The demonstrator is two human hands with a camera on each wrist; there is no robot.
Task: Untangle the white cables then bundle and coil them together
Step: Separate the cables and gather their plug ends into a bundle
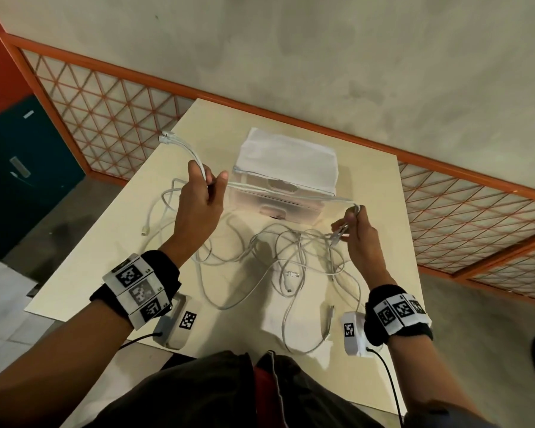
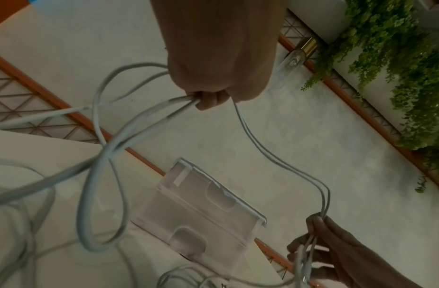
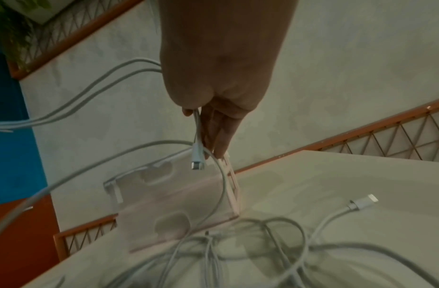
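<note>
Several white cables (image 1: pixel 278 251) lie tangled in loops on the cream table (image 1: pixel 368 180). My left hand (image 1: pixel 203 193) is raised over the table's left half and grips a bunch of cable strands (image 2: pixel 149 118), whose plug ends (image 1: pixel 166 136) stick out beyond it. Two strands (image 2: pixel 275 155) run taut from it across to my right hand (image 1: pixel 354 225), which pinches them together with a short end carrying a plug (image 3: pixel 196 157). Loose loops hang from both hands down to the tangle (image 3: pixel 250 243).
A translucent plastic box (image 1: pixel 286 177) stands at the table's far middle, just behind the taut strands. An orange lattice railing (image 1: pixel 112 118) runs behind the table. Loose plug ends (image 1: pixel 145 231) lie on the table's left, with another plug (image 3: pixel 363 201) to the right.
</note>
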